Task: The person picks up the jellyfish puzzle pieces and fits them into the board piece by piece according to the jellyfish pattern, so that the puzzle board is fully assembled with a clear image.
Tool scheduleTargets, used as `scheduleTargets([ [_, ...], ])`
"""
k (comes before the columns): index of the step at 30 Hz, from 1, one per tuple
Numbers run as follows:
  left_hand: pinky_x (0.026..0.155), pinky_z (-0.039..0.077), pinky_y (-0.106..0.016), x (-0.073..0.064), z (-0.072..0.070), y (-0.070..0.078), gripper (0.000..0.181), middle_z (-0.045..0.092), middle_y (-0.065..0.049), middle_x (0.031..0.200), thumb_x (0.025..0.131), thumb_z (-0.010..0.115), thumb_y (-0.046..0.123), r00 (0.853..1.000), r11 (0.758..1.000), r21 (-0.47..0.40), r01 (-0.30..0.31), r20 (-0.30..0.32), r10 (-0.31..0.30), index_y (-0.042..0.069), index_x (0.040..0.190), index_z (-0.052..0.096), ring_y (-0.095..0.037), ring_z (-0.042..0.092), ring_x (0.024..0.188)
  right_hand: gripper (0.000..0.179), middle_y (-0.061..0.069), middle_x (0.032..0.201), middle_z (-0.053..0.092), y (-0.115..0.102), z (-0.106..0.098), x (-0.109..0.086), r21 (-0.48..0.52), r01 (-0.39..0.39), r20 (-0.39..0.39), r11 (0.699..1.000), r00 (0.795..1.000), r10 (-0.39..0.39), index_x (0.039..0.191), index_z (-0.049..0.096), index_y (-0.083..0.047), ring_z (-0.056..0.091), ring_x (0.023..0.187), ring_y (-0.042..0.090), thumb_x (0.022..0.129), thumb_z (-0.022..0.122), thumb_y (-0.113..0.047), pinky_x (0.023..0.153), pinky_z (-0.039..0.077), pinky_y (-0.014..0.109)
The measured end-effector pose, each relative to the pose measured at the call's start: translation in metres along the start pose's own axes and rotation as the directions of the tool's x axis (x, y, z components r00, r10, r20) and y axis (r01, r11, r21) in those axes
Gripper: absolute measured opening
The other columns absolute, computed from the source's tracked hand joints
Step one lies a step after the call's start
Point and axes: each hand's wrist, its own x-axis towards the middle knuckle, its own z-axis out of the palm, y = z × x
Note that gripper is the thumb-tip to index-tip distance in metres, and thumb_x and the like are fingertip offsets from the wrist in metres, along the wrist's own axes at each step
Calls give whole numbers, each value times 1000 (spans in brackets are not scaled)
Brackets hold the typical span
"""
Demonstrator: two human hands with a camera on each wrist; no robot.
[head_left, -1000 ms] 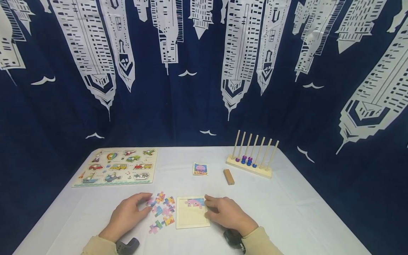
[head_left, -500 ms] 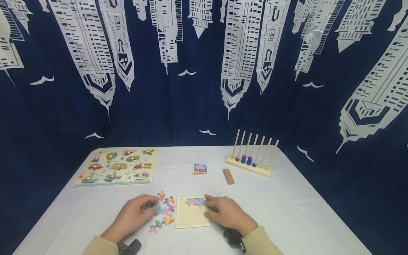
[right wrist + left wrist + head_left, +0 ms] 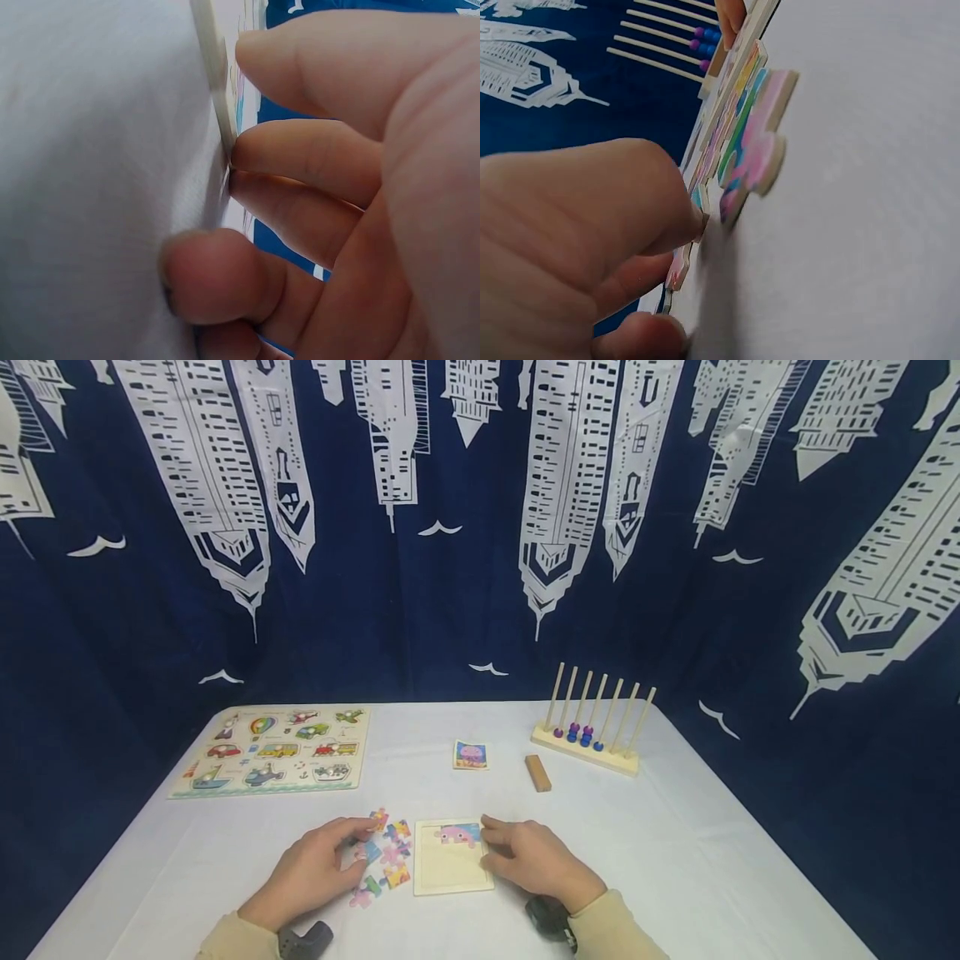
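Observation:
My left hand hovers low over the left side of a loose pile of jigsaw pieces. Its thumb and forefinger stand apart, with pieces showing between them. In the left wrist view the thumb tip meets or nearly meets a piece edge, while a pink piece lies nearer the camera. Beside the pile is a square wooden puzzle tray, with joined pink and blue pieces at its upper right. My right hand rests its fingertips on the tray's right edge; in the right wrist view the fingers touch that edge.
A wooden vehicle puzzle board lies at the back left. Behind the tray are a small picture card and a wooden block. A peg rack with beads stands at the back right. Dark patterned cloth hangs behind the table.
My left hand has moved right, from the pile's left edge to over its pieces, and its thumb has shifted slightly. The right hand stays at the tray's edge.

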Motion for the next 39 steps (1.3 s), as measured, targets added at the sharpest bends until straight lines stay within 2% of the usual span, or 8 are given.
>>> scheduleTargets([
  [6, 87, 55, -37, -2, -3, 0, 51, 68, 17, 113, 78, 88, 25, 1000, 1000, 14, -7, 13, 7, 31, 125, 70, -8, 64, 103, 43, 6, 147, 60, 0, 0, 1, -1, 0, 5, 1000, 1000, 0, 131, 70, -8, 57, 135, 32, 96, 71, -33, 109, 46, 53],
  [10, 69, 47, -26, -2, -4, 0, 49, 63, 21, 101, 81, 87, 25, 1000, 1000, -7, 7, 21, -7, 31, 126, 70, -3, 55, 80, 43, 6, 147, 60, -1, 0, 2, 0, -3, 6, 1000, 1000, 3, 131, 70, -8, 57, 135, 33, 96, 71, -33, 109, 46, 53],
  [12, 62, 41, -24, -2, -4, 0, 49, 63, 20, 102, 81, 87, 26, 1000, 1000, -8, 14, 26, -14, 31, 126, 70, -4, 48, 71, 44, 5, 147, 60, -1, 0, 2, 0, -5, 5, 1000, 1000, 5, 132, 70, -9, 57, 135, 33, 96, 71, -33, 109, 46, 53],
  [16, 61, 40, -23, -1, -3, -1, 49, 64, 18, 109, 82, 86, 29, 999, 1000, 15, 17, 39, -18, 30, 128, 71, -3, 47, 72, 43, 5, 147, 60, -1, 0, 2, -2, -7, 5, 1000, 1000, 7, 132, 70, -9, 57, 135, 33, 96, 71, -33, 110, 45, 54],
  [20, 65, 42, -24, -1, -2, -2, 46, 64, 18, 110, 83, 85, 31, 998, 1000, 14, 27, 62, -27, 32, 127, 71, -4, 49, 77, 43, 5, 147, 60, -1, 0, 1, 0, -10, 7, 1000, 1000, 10, 131, 70, -9, 57, 135, 33, 96, 71, -33, 110, 45, 53],
  [25, 84, 53, -33, 0, -1, -2, 31, 62, 18, 105, 84, 84, 32, 997, 1000, 20, 13, 70, -14, 34, 114, 75, -2, 58, 92, 43, 5, 147, 60, -1, 0, 0, -1, -5, 4, 1000, 1000, 5, 131, 70, -8, 57, 135, 33, 96, 71, -33, 109, 46, 53],
  [29, 95, 54, -41, 1, -2, -2, 24, 60, 17, 104, 85, 83, 32, 996, 1000, 11, 26, 81, -27, 36, 106, 74, -4, 61, 100, 43, 6, 146, 61, 0, 0, 0, -12, 12, -4, 1000, 1000, -12, 131, 70, -8, 59, 133, 33, 95, 71, -31, 107, 48, 52],
  [39, 94, 55, -42, 1, -3, -1, 27, 59, 15, 101, 80, 86, 39, 995, 999, 28, 43, 87, -45, 33, 100, 70, -6, 61, 97, 42, 6, 146, 61, 1, 0, 0, -5, 28, -11, 1000, 1000, -28, 130, 71, -8, 59, 132, 34, 94, 72, -30, 106, 49, 51],
])
